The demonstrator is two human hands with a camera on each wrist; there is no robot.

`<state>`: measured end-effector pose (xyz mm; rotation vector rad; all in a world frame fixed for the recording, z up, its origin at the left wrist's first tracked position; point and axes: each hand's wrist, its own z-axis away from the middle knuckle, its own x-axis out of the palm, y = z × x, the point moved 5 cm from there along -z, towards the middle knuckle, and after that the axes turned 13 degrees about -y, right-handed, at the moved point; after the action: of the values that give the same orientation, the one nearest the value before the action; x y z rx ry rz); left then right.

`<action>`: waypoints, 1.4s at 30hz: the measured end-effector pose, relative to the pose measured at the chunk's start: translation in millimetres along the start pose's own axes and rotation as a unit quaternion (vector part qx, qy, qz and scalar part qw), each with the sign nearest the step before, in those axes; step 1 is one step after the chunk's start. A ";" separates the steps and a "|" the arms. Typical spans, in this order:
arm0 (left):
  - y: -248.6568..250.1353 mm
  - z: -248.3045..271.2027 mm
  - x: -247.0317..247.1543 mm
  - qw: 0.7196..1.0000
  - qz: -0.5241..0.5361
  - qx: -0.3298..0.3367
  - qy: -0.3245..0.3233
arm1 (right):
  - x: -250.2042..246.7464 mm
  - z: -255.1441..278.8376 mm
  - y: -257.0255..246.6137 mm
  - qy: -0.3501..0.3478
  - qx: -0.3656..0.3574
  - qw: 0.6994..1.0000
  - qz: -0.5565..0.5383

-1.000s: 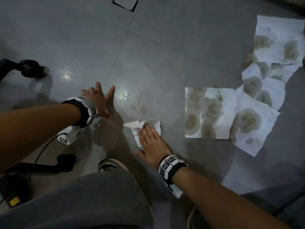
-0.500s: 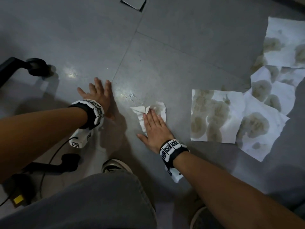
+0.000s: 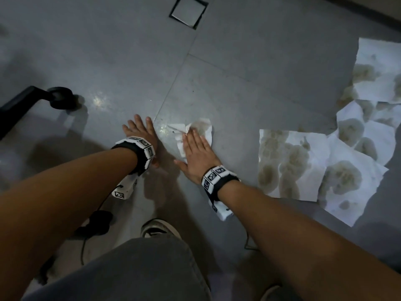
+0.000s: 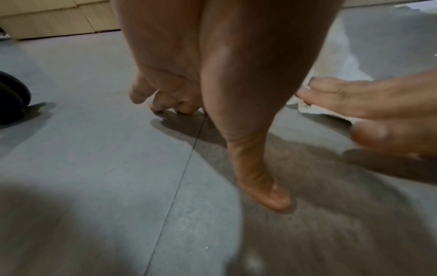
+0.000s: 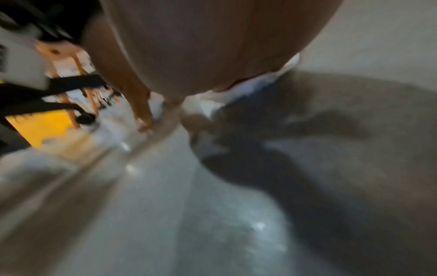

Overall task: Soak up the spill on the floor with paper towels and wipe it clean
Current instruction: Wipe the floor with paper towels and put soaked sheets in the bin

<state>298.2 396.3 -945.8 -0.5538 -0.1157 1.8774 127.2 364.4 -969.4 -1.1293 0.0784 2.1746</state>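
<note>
My right hand (image 3: 196, 148) lies flat, fingers straight, pressing a crumpled white paper towel (image 3: 201, 128) onto the grey floor; the towel shows a brownish wet stain. A small glistening wet patch (image 3: 163, 129) sits just left of it. My left hand (image 3: 141, 131) rests spread on the floor beside that patch, holding nothing; the left wrist view shows its fingertips (image 4: 163, 107) and thumb touching the tile. In the blurred right wrist view the towel (image 5: 238, 89) pokes out under my palm. Several soaked, stained sheets (image 3: 290, 166) lie flat to the right.
A black chair leg with a caster (image 3: 60, 97) stands at the left. A square floor hatch (image 3: 188, 13) is at the top. My knee (image 3: 138, 270) and shoe (image 3: 160, 228) are at the bottom, with a black cable (image 3: 93, 227) beside them.
My right hand has pushed the crumpled towel forward and up the floor, over the wet spots. My left hand has shifted slightly and its fingers closed together.
</note>
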 end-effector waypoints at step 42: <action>-9.1 -11.3 12.9 0.994 0.094 0.058 -0.002 | -1.8 -0.7 37.3 -0.017 0.078 0.995 -0.059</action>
<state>307.4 409.3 -956.8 -0.4948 0.0456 2.0525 106.4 334.5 -977.5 -0.9844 0.1605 2.0447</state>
